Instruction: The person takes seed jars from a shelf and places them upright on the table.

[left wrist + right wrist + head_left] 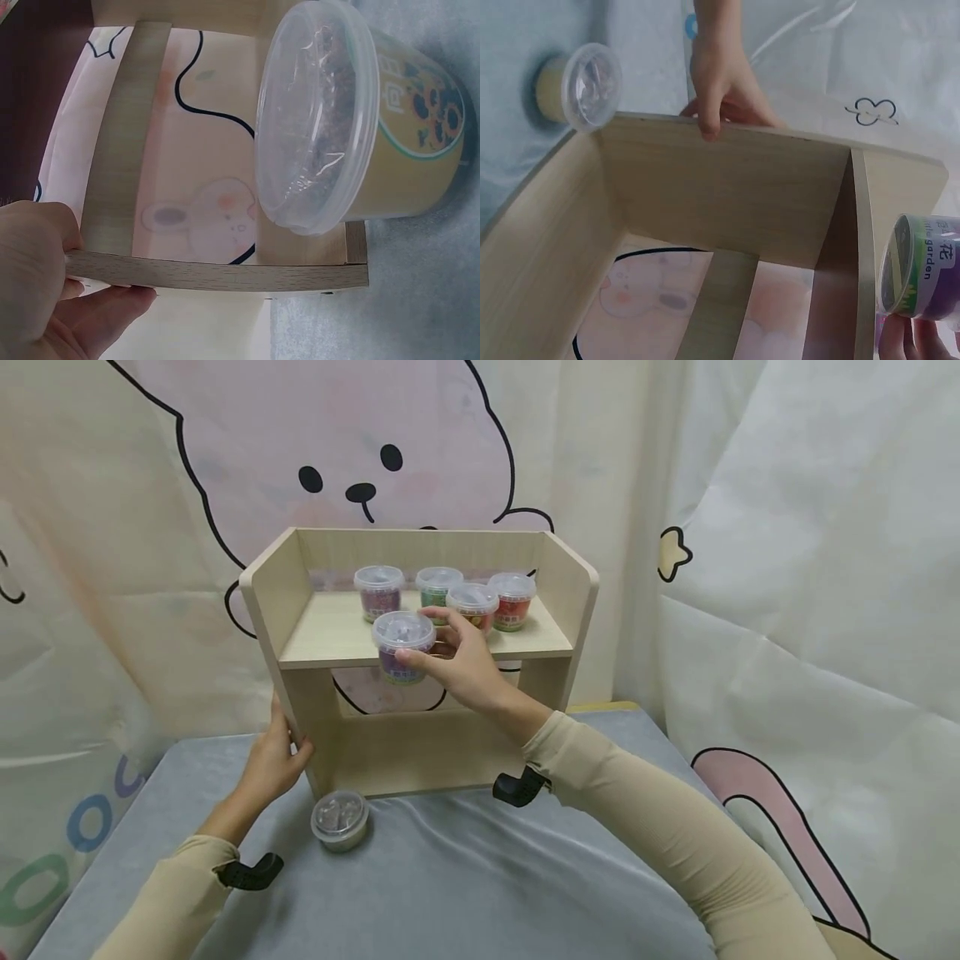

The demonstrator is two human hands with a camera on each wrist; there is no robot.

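A small wooden shelf (322, 647) stands on the cloth-covered table. My left hand (272, 762) grips the edge of its left side panel, thumb on the inner face, as the left wrist view also shows. My right hand (472, 664) pinches a purple-labelled plastic tub (403, 647) with a clear lid, held at the front of the upper board. Behind it on that board stand a pink-purple tub (378, 592), a green tub (438, 585), an orange-red tub (474, 603) and a red tub (512, 602). A yellow tub (409, 127) sits on the table by the shelf's lower left corner.
Grey-blue cloth (487, 877) covers the table, wrinkled before the shelf. Printed curtains (810, 610) hang behind and at both sides. The shelf's lower compartment has a back slat (718, 307) with open gaps beside it.
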